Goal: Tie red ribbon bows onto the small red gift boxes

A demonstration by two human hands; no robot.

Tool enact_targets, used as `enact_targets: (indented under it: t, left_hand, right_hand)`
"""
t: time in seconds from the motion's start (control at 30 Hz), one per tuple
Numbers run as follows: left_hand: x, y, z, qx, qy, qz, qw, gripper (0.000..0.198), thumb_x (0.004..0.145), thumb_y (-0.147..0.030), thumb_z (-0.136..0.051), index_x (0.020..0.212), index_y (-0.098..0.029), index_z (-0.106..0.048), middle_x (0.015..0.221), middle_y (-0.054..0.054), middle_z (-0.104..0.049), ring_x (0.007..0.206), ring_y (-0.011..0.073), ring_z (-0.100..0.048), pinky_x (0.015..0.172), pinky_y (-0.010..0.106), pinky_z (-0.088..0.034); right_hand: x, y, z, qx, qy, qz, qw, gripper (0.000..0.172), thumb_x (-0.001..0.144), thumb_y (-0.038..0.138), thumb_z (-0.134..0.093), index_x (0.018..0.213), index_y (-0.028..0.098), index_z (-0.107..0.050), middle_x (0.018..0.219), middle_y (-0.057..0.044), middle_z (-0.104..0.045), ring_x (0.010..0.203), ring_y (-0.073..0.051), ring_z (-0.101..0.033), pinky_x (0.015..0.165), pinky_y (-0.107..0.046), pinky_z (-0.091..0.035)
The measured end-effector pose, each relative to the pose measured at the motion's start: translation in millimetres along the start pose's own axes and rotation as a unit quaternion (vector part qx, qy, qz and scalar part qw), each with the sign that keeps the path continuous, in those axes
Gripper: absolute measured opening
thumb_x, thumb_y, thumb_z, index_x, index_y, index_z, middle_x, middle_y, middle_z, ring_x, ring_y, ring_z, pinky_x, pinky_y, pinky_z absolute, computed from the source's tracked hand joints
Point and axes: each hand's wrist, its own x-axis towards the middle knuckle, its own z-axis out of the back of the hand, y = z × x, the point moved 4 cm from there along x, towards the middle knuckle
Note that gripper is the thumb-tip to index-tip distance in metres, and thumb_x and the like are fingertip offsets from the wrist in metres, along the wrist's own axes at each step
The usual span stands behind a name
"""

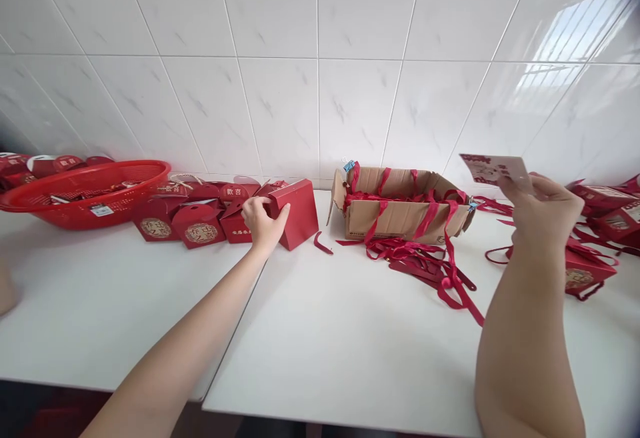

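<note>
My left hand (267, 219) reaches to the back of the table, its thumb and fingers closed on a plain red box (301, 215) standing there. Just left of it stand several red gift boxes (201, 225) with gold round emblems and lettering. My right hand (547, 205) is raised at the right, pinching a pale card (495, 169) with red print by its edge. Behind and below that hand is a red gift box with a cord (583, 271), partly hidden by my forearm. A small curved red strip (323, 245) lies beside the plain box.
A cardboard box (400, 218) with red ribbons over its rim stands against the tiled wall. Loose red ribbons and strips (425, 265) lie before it. A red plastic basket (100, 188) stands at left. Part of another person (6, 288) shows at the left edge.
</note>
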Motion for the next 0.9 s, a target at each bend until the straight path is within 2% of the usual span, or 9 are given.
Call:
enact_targets:
  t: [0.07, 0.13, 0.2, 0.3, 0.47, 0.6, 0.7, 0.8, 0.9]
  left_hand:
    - [-0.9, 5.9, -5.8, -0.006, 0.040, 0.011, 0.999, 0.034, 0.068, -0.033, -0.070, 0.089, -0.020, -0.046, 0.110, 0.010, -0.045, 0.115, 0.0288, -0.040, 0.100, 0.049, -0.034]
    - [-0.6, 6.1, -11.4, -0.037, 0.066, -0.005, 0.997, 0.030, 0.072, -0.031, -0.066, 0.094, -0.020, -0.048, 0.112, 0.009, -0.048, 0.116, 0.0274, -0.043, 0.099, 0.047, -0.036]
    - [1.0, 4.7, -15.1, -0.080, 0.084, -0.023, 0.993, 0.033, 0.076, -0.027, -0.062, 0.105, -0.021, -0.048, 0.113, 0.009, -0.051, 0.115, 0.0255, -0.047, 0.099, 0.045, -0.038]
    - [3.7, 4.1, -13.8, -0.128, 0.105, -0.026, 0.986, 0.044, 0.078, -0.024, -0.058, 0.120, -0.022, -0.045, 0.119, 0.010, -0.053, 0.116, 0.0245, -0.049, 0.101, 0.044, -0.038]
    - [4.4, -1.9, 17.4, -0.161, 0.115, -0.048, 0.979, 0.064, 0.080, -0.017, -0.055, 0.139, -0.025, -0.031, 0.130, 0.011, -0.050, 0.120, 0.0219, -0.050, 0.102, 0.040, -0.040]
    - [-3.2, -14.7, 55.1, -0.131, 0.150, -0.060, 0.978, 0.044, 0.082, -0.021, -0.053, 0.125, -0.022, -0.052, 0.128, 0.009, -0.053, 0.118, 0.0245, -0.051, 0.096, 0.038, -0.045]
    - [-16.5, -28.1, 77.8, -0.144, 0.205, -0.039, 0.967, 0.043, 0.081, -0.024, -0.054, 0.124, -0.021, -0.052, 0.128, 0.009, -0.054, 0.111, 0.0239, -0.056, 0.090, 0.036, -0.049]
    - [-34.1, -44.8, 89.4, -0.151, 0.264, -0.034, 0.952, 0.040, 0.083, -0.025, -0.053, 0.122, -0.021, -0.052, 0.124, 0.009, -0.056, 0.107, 0.0233, -0.057, 0.081, 0.033, -0.052]
    - [-49.1, -62.1, 87.0, -0.136, 0.316, -0.052, 0.937, 0.034, 0.084, -0.026, -0.052, 0.119, -0.024, -0.054, 0.118, 0.008, -0.057, 0.097, 0.0210, -0.059, 0.064, 0.027, -0.051]
  right_hand:
    - [-2.0, 7.6, 1.2, 0.126, -0.016, -0.031, 0.991, 0.028, 0.053, 0.025, -0.081, 0.079, 0.018, -0.075, 0.086, -0.007, -0.068, 0.082, -0.023, -0.064, 0.081, -0.045, -0.050]
    - [-4.5, 20.3, 1.8, 0.200, -0.005, -0.030, 0.979, 0.027, 0.053, 0.023, -0.081, 0.078, 0.016, -0.076, 0.075, -0.005, -0.068, 0.066, -0.018, -0.062, 0.073, -0.041, -0.052]
    - [-7.1, 33.2, 2.6, 0.238, 0.021, -0.018, 0.971, 0.027, 0.054, 0.024, -0.082, 0.080, 0.016, -0.076, 0.074, -0.006, -0.069, 0.061, -0.015, -0.060, 0.067, -0.038, -0.053]
    - [-10.8, 48.4, 4.3, 0.282, 0.049, 0.013, 0.958, 0.026, 0.057, 0.023, -0.081, 0.082, 0.018, -0.076, 0.078, -0.006, -0.070, 0.064, -0.015, -0.062, 0.064, -0.034, -0.052]
    - [-19.3, 65.0, 1.7, 0.315, 0.088, 0.031, 0.945, 0.024, 0.060, 0.022, -0.080, 0.083, 0.019, -0.074, 0.082, -0.006, -0.072, 0.074, -0.018, -0.066, 0.067, -0.037, -0.054]
    - [-32.6, 83.8, -3.5, 0.333, 0.133, 0.021, 0.933, 0.023, 0.064, 0.022, -0.078, 0.087, 0.020, -0.073, 0.089, -0.005, -0.071, 0.079, -0.019, -0.067, 0.071, -0.039, -0.056]
    - [-48.3, 106.6, -6.4, 0.377, 0.185, 0.041, 0.907, 0.020, 0.069, 0.021, -0.075, 0.088, 0.020, -0.072, 0.094, -0.005, -0.071, 0.088, -0.023, -0.067, 0.078, -0.044, -0.056]
    - [-67.0, 127.3, -7.5, 0.405, 0.253, 0.046, 0.877, 0.016, 0.073, 0.018, -0.071, 0.089, 0.020, -0.071, 0.099, -0.005, -0.070, 0.096, -0.025, -0.066, 0.083, -0.045, -0.055]
    - [-84.3, 137.5, -8.0, 0.394, 0.322, 0.030, 0.860, 0.018, 0.076, 0.017, -0.068, 0.094, 0.019, -0.070, 0.104, -0.006, -0.069, 0.096, -0.024, -0.066, 0.079, -0.041, -0.057]
